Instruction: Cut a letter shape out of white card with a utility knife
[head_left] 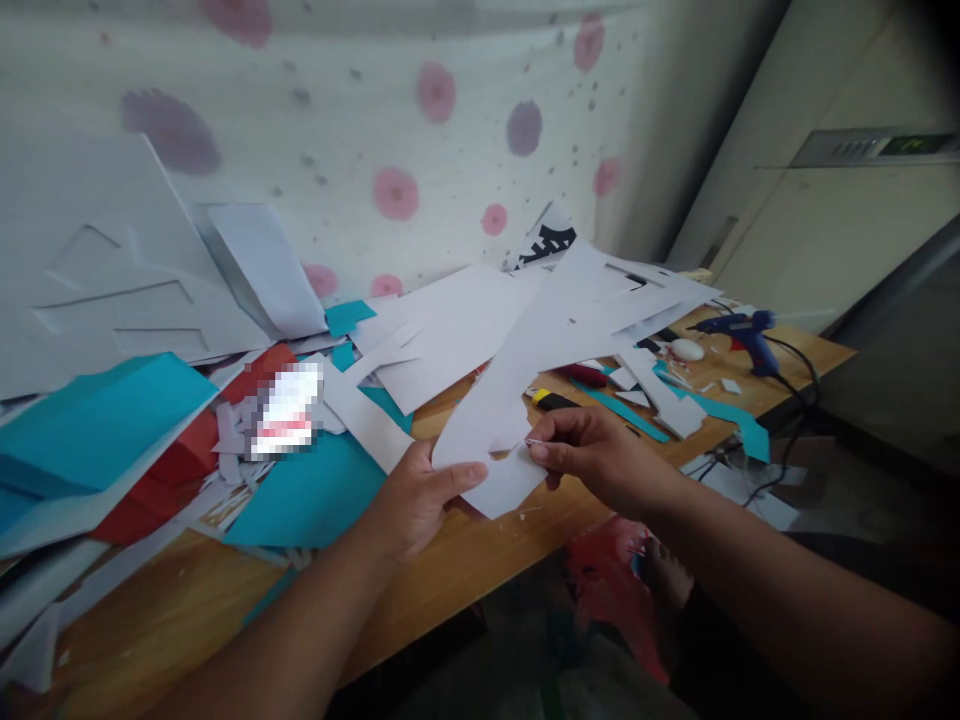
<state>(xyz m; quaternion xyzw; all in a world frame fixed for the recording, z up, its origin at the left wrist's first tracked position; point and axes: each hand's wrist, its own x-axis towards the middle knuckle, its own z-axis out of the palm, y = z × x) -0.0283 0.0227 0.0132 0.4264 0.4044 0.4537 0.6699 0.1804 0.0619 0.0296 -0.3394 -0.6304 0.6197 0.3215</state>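
Observation:
My left hand (420, 500) pinches the near end of a long white paper strip (525, 350) that runs from the table's front edge up and to the right. My right hand (592, 455) is closed on a yellow-and-black utility knife (553, 402); its thin blade tip meets the white paper strip at a notch near my left thumb. Both hands hover over the wooden table (480, 560) close to its front edge.
White paper sheets (465, 330), teal paper (90, 420) and red paper (187, 460) cover the table's left and middle. A blue glue gun (739, 335) with a black cord lies at the far right, next to a white oval object (686, 350). A dotted cloth hangs behind.

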